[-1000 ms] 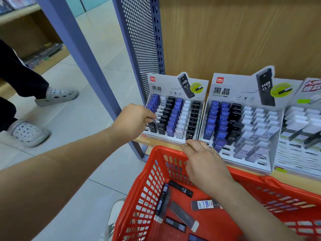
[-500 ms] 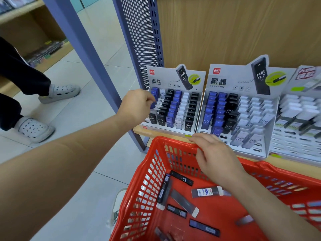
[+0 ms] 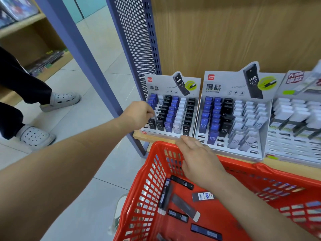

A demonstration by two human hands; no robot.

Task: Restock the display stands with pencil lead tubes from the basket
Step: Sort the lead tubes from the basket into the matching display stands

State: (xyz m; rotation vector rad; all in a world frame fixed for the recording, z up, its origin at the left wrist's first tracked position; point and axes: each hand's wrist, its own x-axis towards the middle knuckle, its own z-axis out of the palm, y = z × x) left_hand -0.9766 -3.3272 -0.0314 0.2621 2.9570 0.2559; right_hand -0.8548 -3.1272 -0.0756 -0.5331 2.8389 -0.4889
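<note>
A red basket (image 3: 157, 150) sits below the shelf with several lead tubes lying loose in it, among them a black HB tube (image 3: 182, 182) and a grey labelled one (image 3: 203, 196). The left display stand (image 3: 173, 84) holds rows of blue, black and white tubes. The middle stand (image 3: 234, 87) has open slots at the front. My left hand (image 3: 139, 115) is at the left stand's leftmost column, fingers curled and pinching a tube that is mostly hidden. My right hand (image 3: 196, 159) lies flat over the basket's rim, fingertips at the left stand's front edge.
A third stand (image 3: 295, 110) of white tubes stands at the right. A purple post (image 3: 83, 54) and a perforated panel (image 3: 137, 40) rise left of the shelf. Another person's legs in white clogs (image 3: 60, 100) stand on the tiled floor at the left.
My left hand moved from the front row up into the leftmost blue column. My right hand drew back a little towards the basket, then returned to the stand's front edge.
</note>
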